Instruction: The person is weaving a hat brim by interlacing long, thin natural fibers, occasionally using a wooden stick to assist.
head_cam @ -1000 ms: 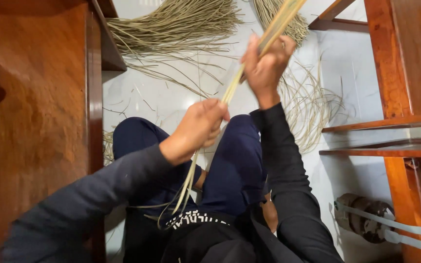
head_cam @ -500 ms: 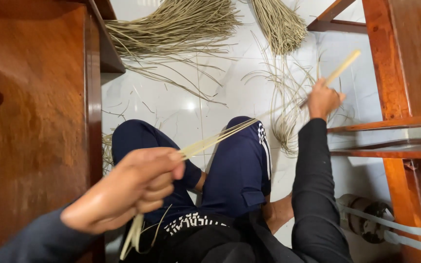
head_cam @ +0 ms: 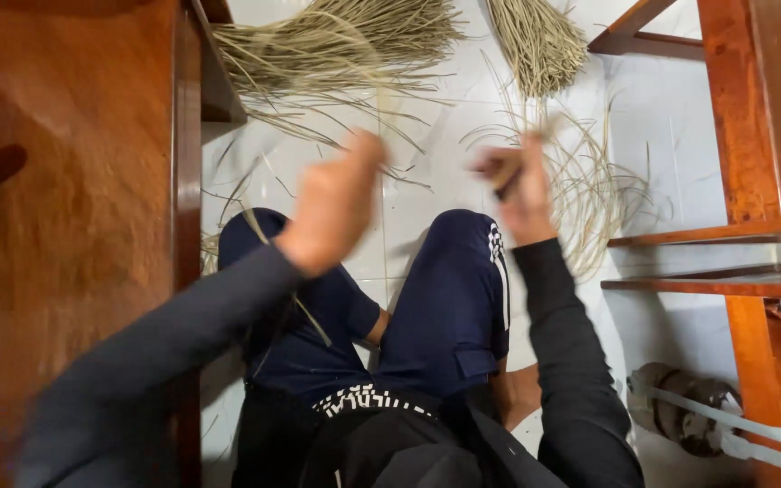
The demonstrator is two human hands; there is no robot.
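Both hands raised, fists blurred

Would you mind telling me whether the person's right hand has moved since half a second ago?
Yes. The right hand has swung left, away from the wooden shelf.

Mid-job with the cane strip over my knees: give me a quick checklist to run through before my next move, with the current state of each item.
1. Left hand closed on the cane strip: cannot tell, motion blur.
2. Right hand gripping the strip's other end: ok, fist closed around it.
3. Strip unbroken between the hands: cannot tell.
4. Spare cane bundles within reach on the floor: ok.
5. Wooden furniture close beside the left arm: not ok, tight.
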